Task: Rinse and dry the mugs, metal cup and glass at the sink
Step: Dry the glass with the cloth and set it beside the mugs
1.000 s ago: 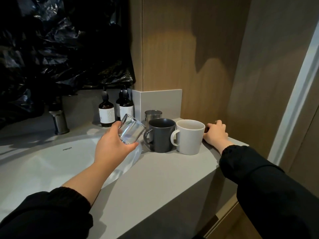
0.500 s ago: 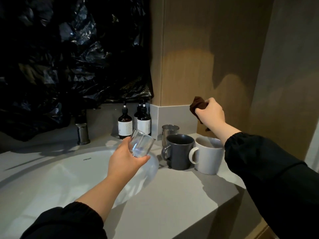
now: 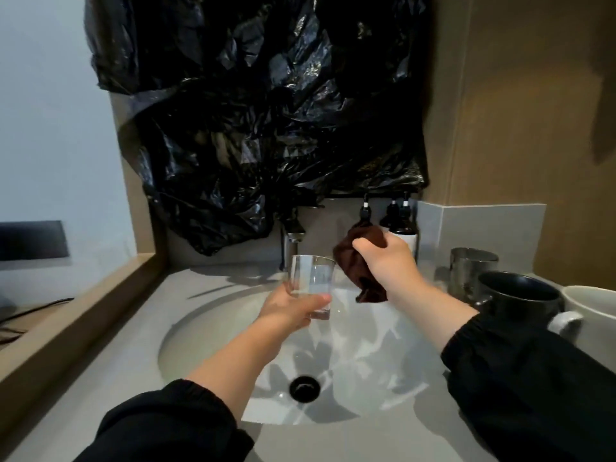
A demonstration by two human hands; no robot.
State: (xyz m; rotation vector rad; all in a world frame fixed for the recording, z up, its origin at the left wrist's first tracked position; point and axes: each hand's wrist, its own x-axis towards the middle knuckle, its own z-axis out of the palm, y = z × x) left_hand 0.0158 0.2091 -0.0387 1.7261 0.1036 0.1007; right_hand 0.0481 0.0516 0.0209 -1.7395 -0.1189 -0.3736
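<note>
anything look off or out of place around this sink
Only the crumpled black plastic covering the wall above the sink: it hangs down as far as the tap. No spill or damage shows; the dark mug, white mug and metal cup stand upright.

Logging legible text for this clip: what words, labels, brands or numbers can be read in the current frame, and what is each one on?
No text can be read.
Pump bottles: one has a pale label, partly hidden behind the right hand holding the brown cloth; its print is too small and blurred to read.
Glass, metal cup, dark mug, white mug: no markings show.
</note>
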